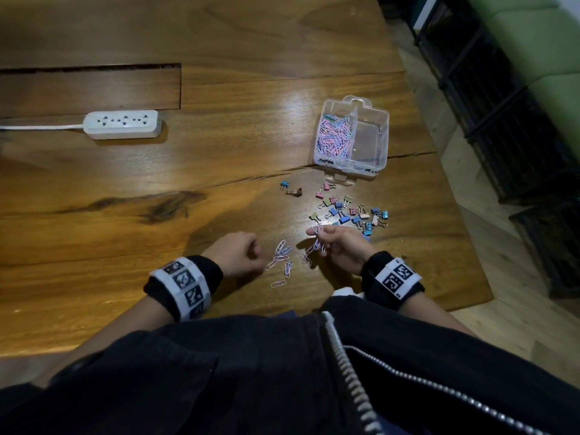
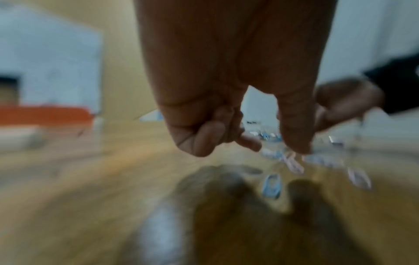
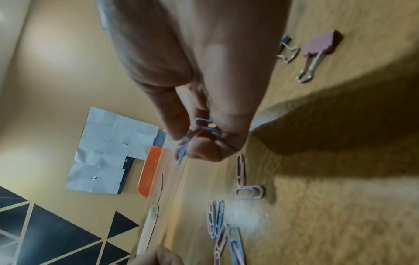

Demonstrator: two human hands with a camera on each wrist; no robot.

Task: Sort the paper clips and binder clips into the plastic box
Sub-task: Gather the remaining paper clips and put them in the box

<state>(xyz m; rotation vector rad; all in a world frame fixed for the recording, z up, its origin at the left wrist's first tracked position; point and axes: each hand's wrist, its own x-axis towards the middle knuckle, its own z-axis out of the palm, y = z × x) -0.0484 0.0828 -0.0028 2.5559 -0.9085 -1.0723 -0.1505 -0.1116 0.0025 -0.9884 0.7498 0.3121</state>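
Note:
My right hand (image 1: 317, 237) pinches a small bunch of pastel paper clips (image 3: 206, 127) just above the wooden table. Several loose paper clips (image 1: 281, 257) lie between my two hands, also seen under the right wrist (image 3: 226, 233). My left hand (image 1: 251, 249) hovers beside them with fingers curled; the blurred left wrist view shows nothing in its grasp. A pile of coloured binder clips (image 1: 351, 213) lies beyond my right hand. The clear plastic box (image 1: 348, 166) stands open farther back. Its left compartment holds many paper clips (image 1: 334, 136); the right compartment (image 1: 368, 139) looks bare.
A white power strip (image 1: 122, 124) with its cord lies at the far left. Two stray binder clips (image 1: 290, 188) sit left of the pile. The table's right edge (image 1: 464, 215) runs close to the box and clips; a black rack stands on the floor beyond.

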